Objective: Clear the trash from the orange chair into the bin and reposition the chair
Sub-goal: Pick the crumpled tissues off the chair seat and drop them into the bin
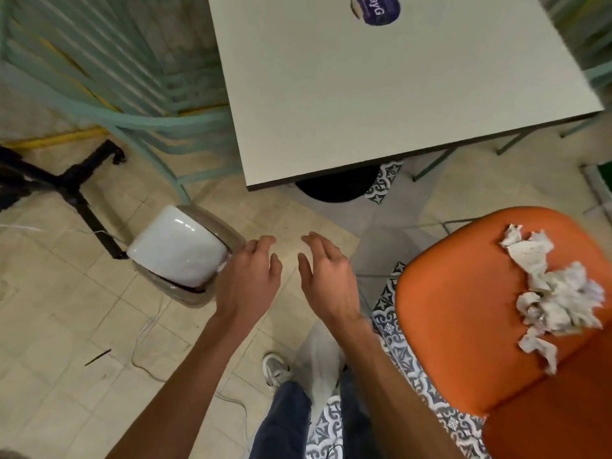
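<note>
left hand (246, 276): empty, palm down, fingers (261, 243) loosely spread, nothing held
right hand (326, 276): empty, fingers (314, 241) relaxed and slightly apart, nothing held
trash (556, 293): crumpled white paper wads lying on the orange chair (463, 309) seat, toward its right side
direction from fingers: trash is off to the right of both hands, well apart, with bare orange seat between
long axis: pile is strung out far-to-near along the seat, not across it
nearer hand: right; the left would have to cross the body (judgement)
bin (190, 298): on the floor just beside the left hand, opposite side from the trash; white lid (178, 253) covers the opening; hand-to-rim contact cannot be told
counter (381, 94): pale top beyond the hands, purple round pack (376, 8) at its far edge
step (judgement): nothing cleared yet; reach right for the pile, then carry left to the bin
</note>
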